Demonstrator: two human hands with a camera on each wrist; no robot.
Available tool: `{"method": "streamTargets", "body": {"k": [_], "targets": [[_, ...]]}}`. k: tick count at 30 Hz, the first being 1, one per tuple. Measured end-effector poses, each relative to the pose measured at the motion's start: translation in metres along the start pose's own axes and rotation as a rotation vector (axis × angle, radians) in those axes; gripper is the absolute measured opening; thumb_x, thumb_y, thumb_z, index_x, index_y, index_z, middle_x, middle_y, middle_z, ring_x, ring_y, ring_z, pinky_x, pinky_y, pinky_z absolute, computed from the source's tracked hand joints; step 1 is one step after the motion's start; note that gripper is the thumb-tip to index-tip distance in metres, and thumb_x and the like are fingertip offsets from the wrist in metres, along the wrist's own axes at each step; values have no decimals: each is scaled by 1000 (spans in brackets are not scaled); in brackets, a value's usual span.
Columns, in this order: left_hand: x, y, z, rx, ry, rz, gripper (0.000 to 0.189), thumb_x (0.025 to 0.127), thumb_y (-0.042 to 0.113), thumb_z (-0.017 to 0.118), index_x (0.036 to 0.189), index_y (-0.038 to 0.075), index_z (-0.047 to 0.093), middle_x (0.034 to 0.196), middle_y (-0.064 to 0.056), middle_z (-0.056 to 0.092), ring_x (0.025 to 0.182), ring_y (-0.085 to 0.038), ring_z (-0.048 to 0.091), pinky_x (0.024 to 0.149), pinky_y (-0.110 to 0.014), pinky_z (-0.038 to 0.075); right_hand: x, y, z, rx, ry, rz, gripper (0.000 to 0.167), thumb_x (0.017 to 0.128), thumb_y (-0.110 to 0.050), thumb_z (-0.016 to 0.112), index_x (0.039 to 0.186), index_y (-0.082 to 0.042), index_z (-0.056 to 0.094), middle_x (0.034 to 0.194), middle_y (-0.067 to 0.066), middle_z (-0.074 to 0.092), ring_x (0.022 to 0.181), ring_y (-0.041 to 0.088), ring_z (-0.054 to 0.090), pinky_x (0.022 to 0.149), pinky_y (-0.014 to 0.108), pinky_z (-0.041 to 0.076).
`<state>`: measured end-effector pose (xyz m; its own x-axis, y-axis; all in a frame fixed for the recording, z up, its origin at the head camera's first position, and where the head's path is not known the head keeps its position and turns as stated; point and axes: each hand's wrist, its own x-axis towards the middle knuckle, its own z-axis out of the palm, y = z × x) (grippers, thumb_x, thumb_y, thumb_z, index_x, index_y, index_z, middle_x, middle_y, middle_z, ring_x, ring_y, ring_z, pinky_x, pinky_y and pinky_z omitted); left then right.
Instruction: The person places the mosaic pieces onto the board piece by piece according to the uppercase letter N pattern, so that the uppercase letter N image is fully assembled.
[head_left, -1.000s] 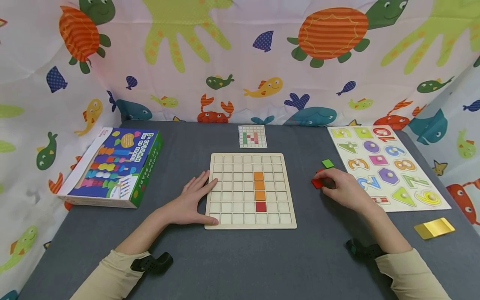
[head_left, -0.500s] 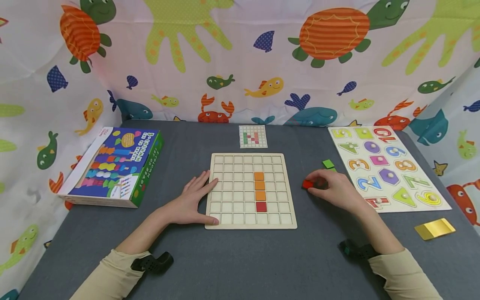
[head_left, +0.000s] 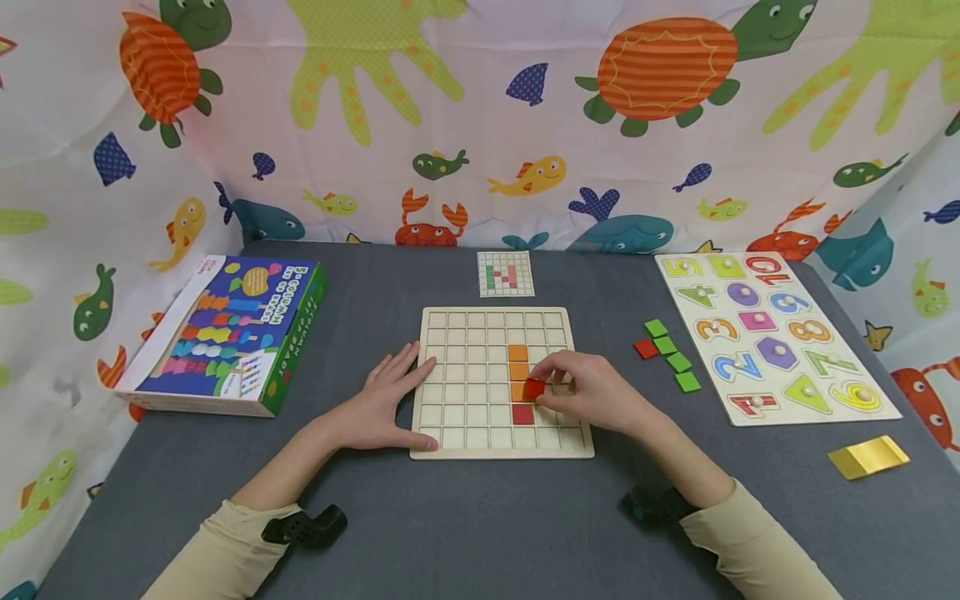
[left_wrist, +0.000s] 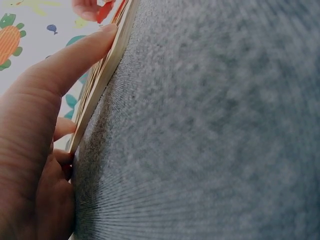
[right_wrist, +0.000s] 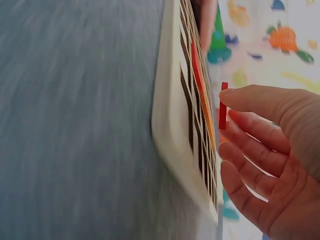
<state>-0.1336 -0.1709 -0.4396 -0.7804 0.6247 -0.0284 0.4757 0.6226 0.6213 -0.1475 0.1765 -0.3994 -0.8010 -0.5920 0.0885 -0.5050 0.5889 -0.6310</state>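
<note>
A pale wooden grid board [head_left: 480, 437] lies mid-table, with a column of orange tiles [head_left: 518, 353] and a red tile [head_left: 522, 414] below them in its cells. My left hand [head_left: 378, 408] rests on the board's left edge, fingers spread and thumb at the near corner. Over the board's right half, my right hand [head_left: 592, 390] pinches another red tile [right_wrist: 223, 106] between thumb and fingers. In the right wrist view that tile is apart from the board. It hides part of the lowest orange tile in the head view.
Several green tiles [head_left: 678, 362] and one red tile [head_left: 645, 349] lie right of the board. A small pattern card [head_left: 506, 274] sits behind it. A number puzzle board [head_left: 776, 350] and gold block [head_left: 868, 457] are at right; a colourful box [head_left: 225, 333] is at left.
My right hand has carried a red tile leftward from the loose tiles to above the board, uncovering the green tiles and one red tile. My left hand has stayed put.
</note>
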Motion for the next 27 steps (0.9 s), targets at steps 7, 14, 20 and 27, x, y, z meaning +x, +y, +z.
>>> {"method": "streamTargets", "body": {"k": [7, 14, 20, 27], "targets": [[0, 1, 0, -5, 3, 1, 111, 75, 55, 78, 157, 10, 18, 163, -13, -3, 149, -28, -6, 115, -53, -1, 20, -16, 16, -53, -41, -37, 25, 83, -17, 79, 105, -12, 68, 93, -4, 65, 80, 15, 57, 67, 27, 48], [1, 2, 1, 1, -2, -5, 112, 75, 56, 78, 157, 10, 18, 163, -13, -3, 149, -28, -6, 115, -53, -1, 29, -20, 23, -61, -80, -27, 24, 83, -17, 79, 104, -12, 68, 95, -4, 65, 83, 13, 57, 75, 29, 49], [1, 2, 1, 3, -3, -13, 112, 74, 56, 78, 157, 11, 18, 163, -12, -3, 149, -28, -6, 115, -53, -1, 30, -21, 24, -75, -75, -47, 24, 84, -16, 78, 105, -12, 69, 97, -2, 66, 86, 15, 57, 79, 33, 48], [0, 1, 0, 5, 0, -16, 112, 74, 57, 77, 157, 11, 18, 163, -11, -3, 149, -27, -6, 115, -52, -1, 29, -19, 24, -56, -61, -50, 25, 84, -18, 79, 106, -13, 69, 98, -2, 64, 85, 15, 56, 76, 32, 48]]}}
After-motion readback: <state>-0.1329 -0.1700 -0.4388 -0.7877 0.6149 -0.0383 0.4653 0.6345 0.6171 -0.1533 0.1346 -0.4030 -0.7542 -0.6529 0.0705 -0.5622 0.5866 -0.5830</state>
